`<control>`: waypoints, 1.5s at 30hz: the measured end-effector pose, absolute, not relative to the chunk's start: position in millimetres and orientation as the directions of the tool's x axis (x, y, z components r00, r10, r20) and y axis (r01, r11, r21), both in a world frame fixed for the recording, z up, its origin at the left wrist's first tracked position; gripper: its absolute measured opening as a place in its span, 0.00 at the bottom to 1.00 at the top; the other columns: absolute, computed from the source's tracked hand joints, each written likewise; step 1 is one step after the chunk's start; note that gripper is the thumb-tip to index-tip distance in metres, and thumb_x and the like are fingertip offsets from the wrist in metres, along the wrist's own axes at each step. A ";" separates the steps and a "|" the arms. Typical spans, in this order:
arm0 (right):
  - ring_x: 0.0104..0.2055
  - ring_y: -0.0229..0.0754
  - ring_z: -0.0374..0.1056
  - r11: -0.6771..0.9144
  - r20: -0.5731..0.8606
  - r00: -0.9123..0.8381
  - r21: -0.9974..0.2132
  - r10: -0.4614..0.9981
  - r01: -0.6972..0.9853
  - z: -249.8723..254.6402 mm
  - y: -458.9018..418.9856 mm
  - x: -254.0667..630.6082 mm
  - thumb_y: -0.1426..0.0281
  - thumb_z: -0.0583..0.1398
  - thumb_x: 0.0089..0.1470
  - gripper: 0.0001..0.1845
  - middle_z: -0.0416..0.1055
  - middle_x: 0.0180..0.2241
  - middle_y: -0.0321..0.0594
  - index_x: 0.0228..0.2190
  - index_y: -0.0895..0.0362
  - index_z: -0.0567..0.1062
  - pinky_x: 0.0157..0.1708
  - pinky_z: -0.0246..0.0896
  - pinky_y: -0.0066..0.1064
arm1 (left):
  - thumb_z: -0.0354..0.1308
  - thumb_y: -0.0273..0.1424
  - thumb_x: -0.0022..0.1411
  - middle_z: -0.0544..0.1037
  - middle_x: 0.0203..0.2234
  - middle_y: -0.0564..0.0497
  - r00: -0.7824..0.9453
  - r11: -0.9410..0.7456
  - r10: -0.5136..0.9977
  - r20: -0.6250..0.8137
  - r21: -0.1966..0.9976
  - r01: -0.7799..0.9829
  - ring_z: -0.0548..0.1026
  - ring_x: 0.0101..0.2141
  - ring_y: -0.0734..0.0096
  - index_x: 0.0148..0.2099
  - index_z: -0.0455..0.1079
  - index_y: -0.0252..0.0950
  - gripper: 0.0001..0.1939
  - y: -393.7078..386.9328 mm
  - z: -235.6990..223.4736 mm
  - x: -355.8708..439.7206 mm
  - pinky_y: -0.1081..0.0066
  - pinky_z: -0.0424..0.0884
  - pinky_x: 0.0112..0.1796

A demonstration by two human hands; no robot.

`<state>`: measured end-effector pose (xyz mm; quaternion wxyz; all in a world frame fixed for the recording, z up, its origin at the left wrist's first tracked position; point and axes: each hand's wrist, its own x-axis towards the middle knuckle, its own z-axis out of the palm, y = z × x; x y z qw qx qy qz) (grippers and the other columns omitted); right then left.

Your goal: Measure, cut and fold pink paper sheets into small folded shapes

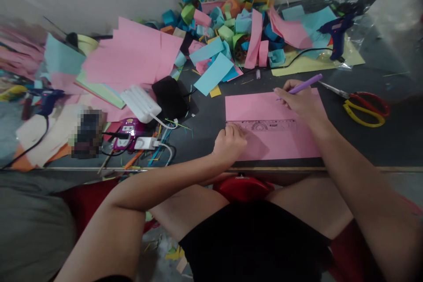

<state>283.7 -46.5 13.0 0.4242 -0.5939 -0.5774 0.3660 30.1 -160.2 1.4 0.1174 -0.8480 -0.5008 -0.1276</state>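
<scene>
A pink sheet of paper (pixel 280 147) lies flat near the table's front edge. Across it rests a clear ruler (pixel 274 125) with dark markings. My left hand (pixel 230 143) presses on the ruler's left end, fingers bent and close together. In my right hand (pixel 299 99) is a purple pen (pixel 306 84), gripped between thumb and fingers, its tip close to the paper above the ruler. Whether the tip touches the sheet I cannot tell. To the right lie scissors (pixel 363 108) with one red and one yellow handle.
Folded paper pieces (pixel 226 33) are heaped at the back. Pink sheets (pixel 132 57), a white power bank (pixel 140 103) and a black device (pixel 170 98) lie left. A blue glue gun (pixel 337 37) stands back right; another glue gun (pixel 48 99) is far left. Cables cross the left side.
</scene>
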 end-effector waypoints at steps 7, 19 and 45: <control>0.20 0.34 0.61 0.004 0.032 0.066 -0.924 0.997 0.383 17.0 -48.5 282.1 0.63 0.71 0.56 0.21 0.68 0.19 0.33 0.21 0.52 0.67 0.20 0.54 0.30 | 0.47 0.23 0.74 0.84 0.39 0.28 0.421 -0.384 0.843 0.334 -0.175 0.907 0.84 0.41 0.54 0.49 0.79 0.17 0.19 -156.9 -6.1 40.4 0.68 0.78 0.31; 0.19 0.33 0.59 0.026 0.052 0.055 -0.917 0.997 0.398 17.6 -50.3 280.7 0.58 0.71 0.52 0.21 0.66 0.18 0.32 0.21 0.52 0.68 0.18 0.50 0.29 | 0.48 0.27 0.76 0.84 0.45 0.28 0.390 -0.366 0.867 0.310 -0.133 0.921 0.85 0.46 0.52 0.54 0.78 0.21 0.20 -154.5 -13.9 37.7 0.64 0.84 0.37; 0.31 0.39 0.68 0.045 0.087 0.051 -0.837 0.995 0.546 26.9 -56.5 279.1 0.66 0.69 0.57 0.07 0.76 0.30 0.35 0.31 0.50 0.75 0.31 0.59 0.33 | 0.50 0.28 0.76 0.83 0.45 0.24 0.399 -0.403 0.867 0.298 -0.054 0.914 0.86 0.45 0.45 0.52 0.80 0.20 0.20 -156.3 -8.4 34.6 0.64 0.85 0.32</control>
